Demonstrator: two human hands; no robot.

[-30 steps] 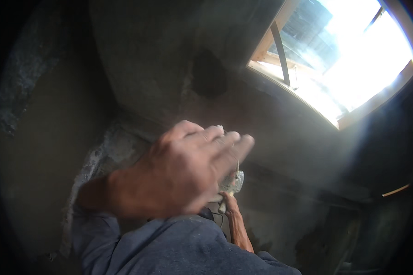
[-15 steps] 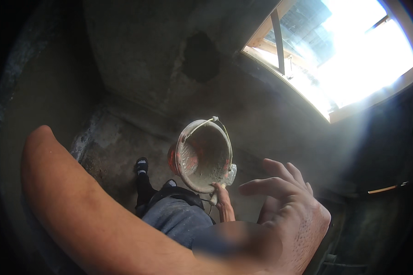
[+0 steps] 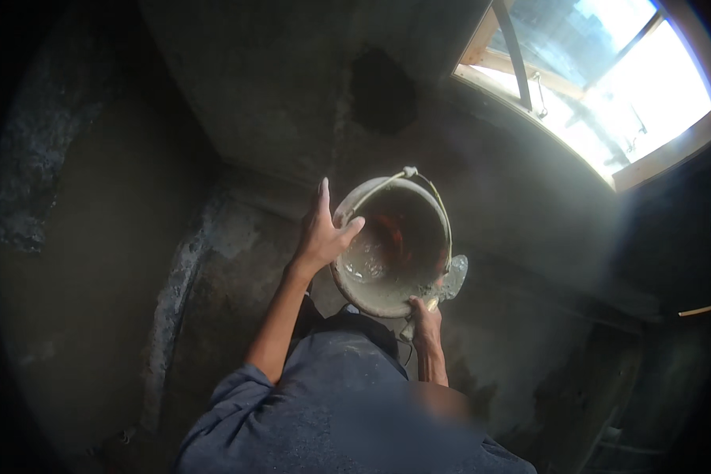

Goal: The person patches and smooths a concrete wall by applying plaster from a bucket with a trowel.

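A mortar-smeared bucket (image 3: 352, 294) with an orange inside wall is held up before me, its mouth tilted toward me. Wet grey residue clings to its bottom and sides, and its wire handle (image 3: 432, 189) arches over the far rim. At the bucket's left rim is my left hand (image 3: 324, 237), thumb apart and fingers stretched out. My right hand (image 3: 426, 320) grips the near right rim together with a trowel (image 3: 455, 276), whose mortar-coated blade sticks out past the bucket. The right fingers are partly hidden.
An open wooden-framed window (image 3: 577, 87) lets in bright light at the upper right. Grey plastered walls (image 3: 276, 87) surround me, one with a dark patch (image 3: 381, 88). Rough concrete floor (image 3: 221, 316) lies below, with a pale ledge (image 3: 170, 308) along the left.
My left arm has swung from across the close foreground to the bucket's left side. The bucket has shifted up and right in view, still in my right hand with the trowel.
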